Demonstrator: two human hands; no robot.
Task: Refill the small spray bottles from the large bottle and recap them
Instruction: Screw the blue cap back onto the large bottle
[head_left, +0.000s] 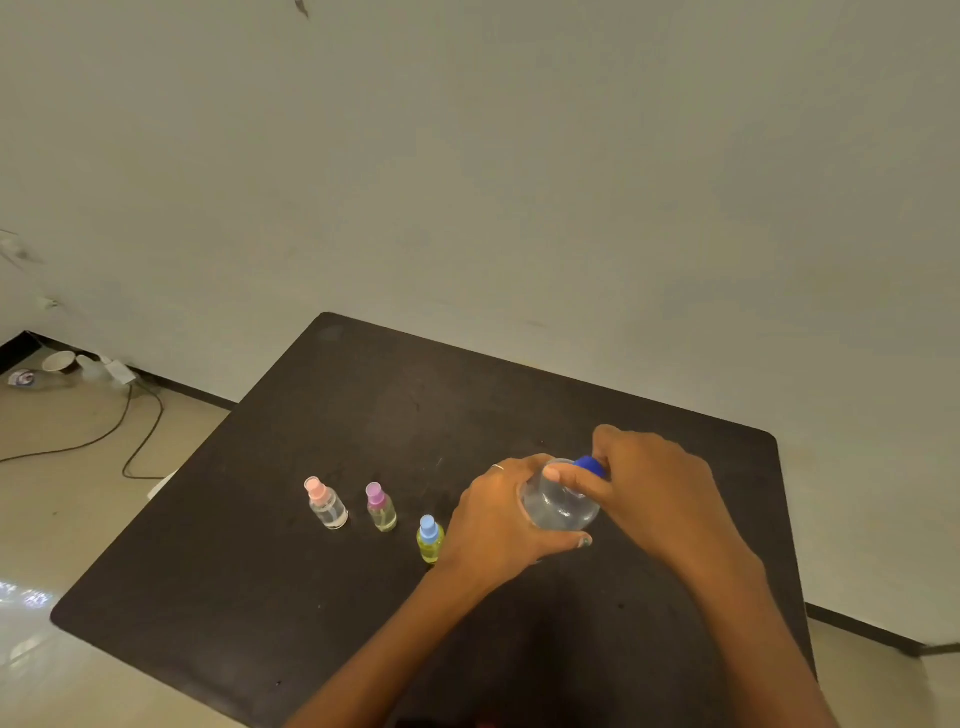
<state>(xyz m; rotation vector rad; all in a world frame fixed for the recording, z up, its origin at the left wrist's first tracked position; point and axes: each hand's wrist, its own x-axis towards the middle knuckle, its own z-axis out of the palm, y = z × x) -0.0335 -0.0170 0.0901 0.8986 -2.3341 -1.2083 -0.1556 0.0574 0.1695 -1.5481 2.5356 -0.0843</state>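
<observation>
Left hand (498, 519) wraps the body of the large clear bottle (558, 501), fingers curled round it, holding it just above the dark counter (363, 405) or resting on it; I cannot tell which. Right hand (649, 483) comes over the top, fingertips pinching the blue cap (590, 465). I read this as a brace-and-twist hold: one hand steadies the body so the other can turn the cap. Whether the cap is going off or on, I cannot say from here.

The bottle sits between both hands, right of centre on the counter, neck leaning away toward the far right.

Three small spray bottles stand upright in a loose row to the left, all with caps on: the pink-capped bottle (326, 503) farthest left, the purple-capped bottle (381, 506) in the middle, the blue-capped yellow bottle (430, 539) nearest, just beside the left wrist. I judge the row is kept close so pouring needs only a short reach. That yellow one looks at risk of a knock from the left forearm.

Floor at far left: a cable (130, 431) and some litter by the wall.
</observation>
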